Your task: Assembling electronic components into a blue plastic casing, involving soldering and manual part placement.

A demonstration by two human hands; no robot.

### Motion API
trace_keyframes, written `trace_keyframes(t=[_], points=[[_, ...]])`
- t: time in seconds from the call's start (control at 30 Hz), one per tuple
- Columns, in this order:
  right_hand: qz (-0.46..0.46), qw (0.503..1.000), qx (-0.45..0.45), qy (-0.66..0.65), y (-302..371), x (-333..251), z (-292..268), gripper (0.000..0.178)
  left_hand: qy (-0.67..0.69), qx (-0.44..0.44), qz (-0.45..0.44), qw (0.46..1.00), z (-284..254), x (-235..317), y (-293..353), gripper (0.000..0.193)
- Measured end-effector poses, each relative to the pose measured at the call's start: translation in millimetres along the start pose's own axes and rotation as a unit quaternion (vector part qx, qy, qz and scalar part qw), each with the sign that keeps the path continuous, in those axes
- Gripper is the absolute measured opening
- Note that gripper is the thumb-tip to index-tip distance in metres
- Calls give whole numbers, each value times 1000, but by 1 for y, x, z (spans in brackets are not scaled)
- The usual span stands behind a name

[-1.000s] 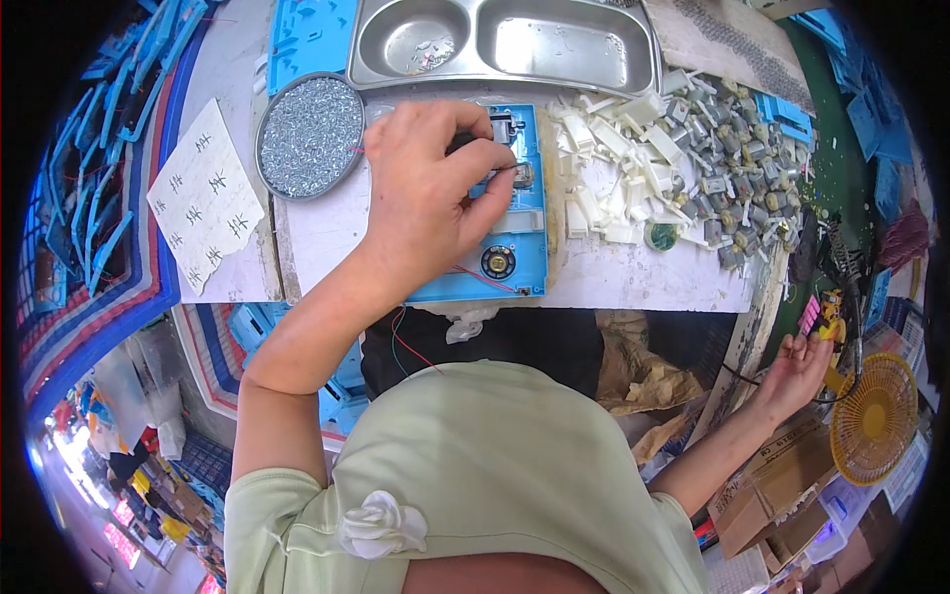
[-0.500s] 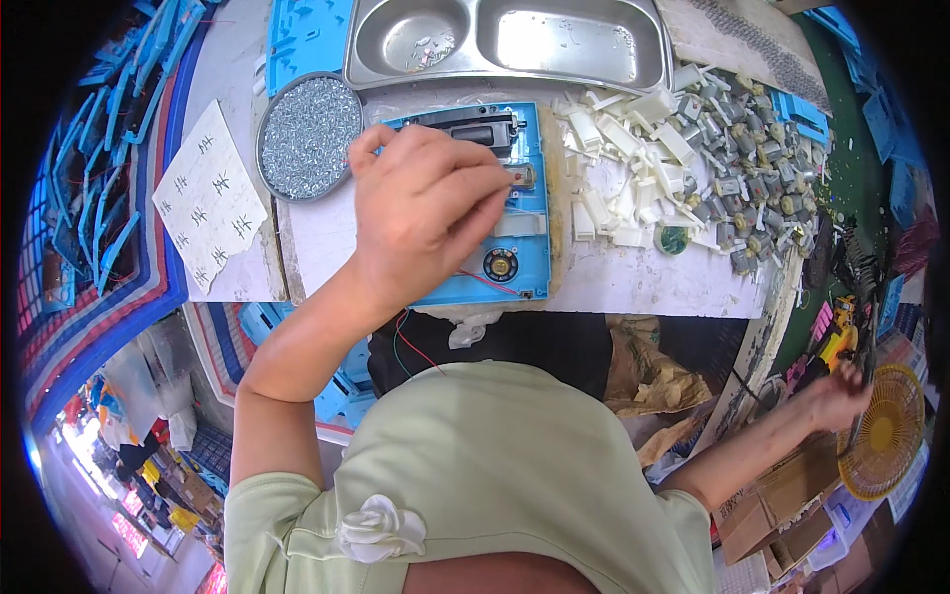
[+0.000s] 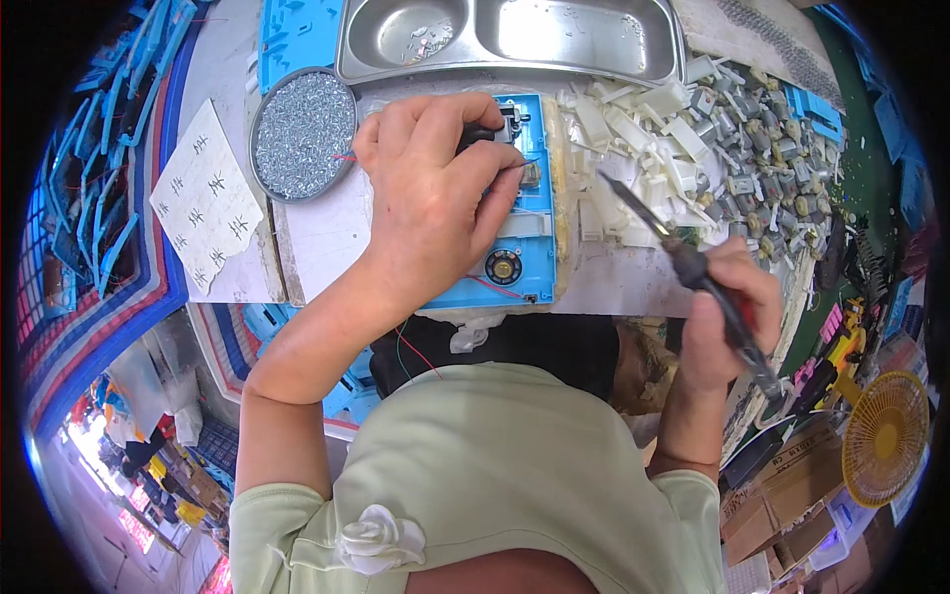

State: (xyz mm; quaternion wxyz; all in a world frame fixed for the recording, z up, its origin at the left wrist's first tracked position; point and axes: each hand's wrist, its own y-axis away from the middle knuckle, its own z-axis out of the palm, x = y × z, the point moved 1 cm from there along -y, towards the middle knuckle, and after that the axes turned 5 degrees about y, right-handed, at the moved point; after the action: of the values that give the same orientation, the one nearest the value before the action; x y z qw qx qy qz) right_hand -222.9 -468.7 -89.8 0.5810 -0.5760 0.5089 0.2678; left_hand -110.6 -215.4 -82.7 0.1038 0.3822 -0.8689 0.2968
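A blue plastic housing (image 3: 539, 233) lies on the bench, with a small round speaker (image 3: 504, 266) and a white flat strip (image 3: 526, 226) inside it. My left hand (image 3: 430, 173) rests over its left part, thumb and forefinger pinched beside a small metal motor (image 3: 532, 176). What those fingertips hold is too small and covered to name. A short bit of red wire (image 3: 343, 157) sticks out left of that hand. My right hand (image 3: 727, 317) grips a soldering iron (image 3: 688, 262), its tip pointing up and left, apart from the housing.
A round dish of small metal screws (image 3: 305, 134) stands left of the housing, by a marked paper sheet (image 3: 210, 203). Behind is a steel two-basin tray (image 3: 510, 74). White plastic parts (image 3: 633, 129) and grey motors (image 3: 762, 188) are heaped right. A yellow basket-like grille (image 3: 886, 436) stands far right.
My right hand has come from the far right to the bench with the soldering iron. My left hand has shifted slightly right, and the red wire bit now shows beside it.
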Motion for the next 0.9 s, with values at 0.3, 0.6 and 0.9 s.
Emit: trace_keyframes(t=[0.3, 0.6, 0.9], points=[[-85, 990, -79, 77, -15, 6, 29, 28, -9, -12, -10, 1000, 0, 1, -2, 17], [-90, 989, -88, 76, -20, 8, 35, 27, -2, -8, -10, 1000, 1, 0, -2, 19], [-101, 986, -96, 94, -20, 8, 38, 27, -4, 4, -12, 1000, 3, 0, 0, 19]])
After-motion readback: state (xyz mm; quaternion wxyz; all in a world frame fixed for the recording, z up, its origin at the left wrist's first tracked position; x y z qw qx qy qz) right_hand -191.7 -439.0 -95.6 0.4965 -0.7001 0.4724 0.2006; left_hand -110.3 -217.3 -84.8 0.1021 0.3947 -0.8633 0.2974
